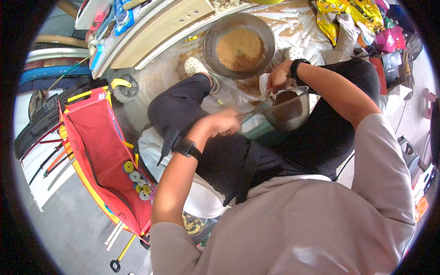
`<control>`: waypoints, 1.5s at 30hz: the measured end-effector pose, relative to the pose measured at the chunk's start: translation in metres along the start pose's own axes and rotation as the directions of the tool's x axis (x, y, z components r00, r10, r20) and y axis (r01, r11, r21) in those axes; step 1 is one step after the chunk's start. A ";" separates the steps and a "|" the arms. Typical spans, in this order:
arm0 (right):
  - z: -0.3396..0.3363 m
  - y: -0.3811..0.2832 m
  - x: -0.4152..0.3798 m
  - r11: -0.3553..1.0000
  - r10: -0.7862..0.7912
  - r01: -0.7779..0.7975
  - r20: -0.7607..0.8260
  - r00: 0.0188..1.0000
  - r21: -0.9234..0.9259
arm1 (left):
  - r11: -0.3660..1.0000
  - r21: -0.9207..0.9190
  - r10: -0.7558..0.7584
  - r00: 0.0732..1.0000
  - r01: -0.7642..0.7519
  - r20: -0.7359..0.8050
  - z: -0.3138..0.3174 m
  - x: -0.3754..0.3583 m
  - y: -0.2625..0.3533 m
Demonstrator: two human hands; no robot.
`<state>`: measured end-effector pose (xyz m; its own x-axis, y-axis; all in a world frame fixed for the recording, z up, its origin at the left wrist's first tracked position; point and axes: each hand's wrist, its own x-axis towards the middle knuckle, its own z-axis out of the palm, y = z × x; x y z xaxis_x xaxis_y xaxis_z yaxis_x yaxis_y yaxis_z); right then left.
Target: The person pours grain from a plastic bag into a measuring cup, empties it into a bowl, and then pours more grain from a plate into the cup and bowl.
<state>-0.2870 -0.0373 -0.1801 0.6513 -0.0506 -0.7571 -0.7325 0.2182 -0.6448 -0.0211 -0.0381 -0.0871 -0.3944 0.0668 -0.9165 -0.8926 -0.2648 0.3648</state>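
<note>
You've got the smaller bowl between your legs, up near your right thigh, with a heap of dark brown material in it. Looks see-through or shiny, can't say which.

Your right hand is right up at the far edge of that bowl, fingers bent down. Can't tell whether that grip is actually clamped on the rim or just resting there. Your left hand is a blur on the other side, fingers looking kinda curled, with something thin stretching from it toward the bowl. Too smeared for me to say how tight that grip is or what it's on. You've got a dark watch on the left wrist and a black band on the right.

Out past your hands there's a wide metal bowl with tan, grainy stuff in it, sitting on the floor between your white clogs. More brown bits are scattered on the pale sheeting around it. Off to your left there's a red wagon, and some yellow bags are piled up ahead on the right.
</note>
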 end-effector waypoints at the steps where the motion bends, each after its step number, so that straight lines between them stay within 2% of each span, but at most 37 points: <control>1: 0.001 0.000 -0.004 1.000 0.028 -0.028 -0.014 1.000 0.013 | 1.000 -0.011 -0.018 1.000 0.018 -0.003 0.000 -0.002 0.003; 6: 0.004 0.009 0.004 0.995 0.021 -0.017 -0.051 0.998 0.096 | 0.997 -0.076 -0.014 0.999 0.016 0.032 0.000 0.002 -0.002; 8: 0.005 0.007 0.004 0.997 0.010 -0.011 0.020 1.000 0.073 | 0.995 -0.093 -0.021 0.999 0.024 0.032 0.000 0.003 -0.002; 10: 0.006 0.002 -0.009 0.994 0.031 -0.032 0.017 0.999 0.100 | 0.986 -0.154 -0.058 0.996 0.067 0.061 0.000 0.000 0.001; 12: 0.006 -0.001 -0.015 0.990 0.051 -0.053 0.012 0.999 0.128 | 0.990 -0.103 -0.092 0.994 0.097 0.057 0.000 -0.012 0.018; 14: 0.003 0.004 -0.011 0.998 -0.034 0.031 0.060 0.998 0.054 | 0.991 -0.051 -0.124 0.991 0.127 0.050 -0.001 -0.016 0.024; 15: 0.003 0.006 -0.010 0.998 -0.034 0.030 0.059 0.998 0.056 | 0.992 -0.075 -0.096 0.993 0.101 0.071 -0.001 -0.017 0.023; 17: 0.004 0.011 -0.005 0.989 -0.143 0.138 0.090 0.986 0.059 | 0.992 -0.100 -0.067 0.993 0.076 0.095 -0.002 -0.014 0.020; 20: 0.000 0.026 0.019 0.991 -0.131 0.126 0.122 0.984 0.049 | 0.990 -0.127 -0.043 0.990 0.060 0.136 -0.003 -0.007 0.012; 27: 0.000 0.028 0.017 0.985 -0.174 0.175 0.098 0.980 0.004 | 0.992 -0.085 -0.085 0.991 0.094 0.101 -0.004 -0.007 0.014; 29: 0.002 0.009 -0.001 0.996 -0.050 0.045 0.070 0.996 0.077 | 0.992 -0.069 -0.095 0.991 0.102 0.097 -0.004 -0.007 0.014; 33: 0.001 0.019 0.011 0.998 -0.064 0.064 0.050 0.997 -0.005 | 0.993 -0.070 -0.088 0.991 0.095 0.101 -0.006 -0.001 0.007; 35: 0.003 0.017 0.007 0.991 -0.032 0.026 0.044 0.999 0.129 | 0.994 -0.073 -0.077 0.991 0.085 0.107 -0.006 -0.001 0.006; 36: 0.002 0.017 0.008 0.991 -0.033 0.027 0.043 0.999 0.129 | 0.993 -0.083 -0.080 0.991 0.089 0.104 -0.005 -0.004 0.009; 38: 0.000 0.014 0.006 1.000 -0.020 0.019 0.078 0.997 0.010 | 0.991 -0.093 -0.084 0.992 0.093 0.099 -0.003 -0.008 0.014; 41: 0.005 0.008 -0.004 0.991 0.069 -0.071 0.024 0.997 0.114 | 0.986 -0.129 -0.095 0.991 0.108 0.098 -0.002 -0.008 0.015; 45: 0.005 0.014 0.004 0.994 0.060 -0.062 0.026 0.998 0.093 | 0.976 -0.176 -0.097 0.983 0.125 0.158 -0.009 0.004 0.002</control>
<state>-0.2942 -0.0298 -0.1915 0.6112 -0.0121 -0.7914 -0.7499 0.3108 -0.5839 -0.0230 -0.0470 -0.0917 -0.3352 0.2430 -0.9103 -0.8824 -0.4194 0.2130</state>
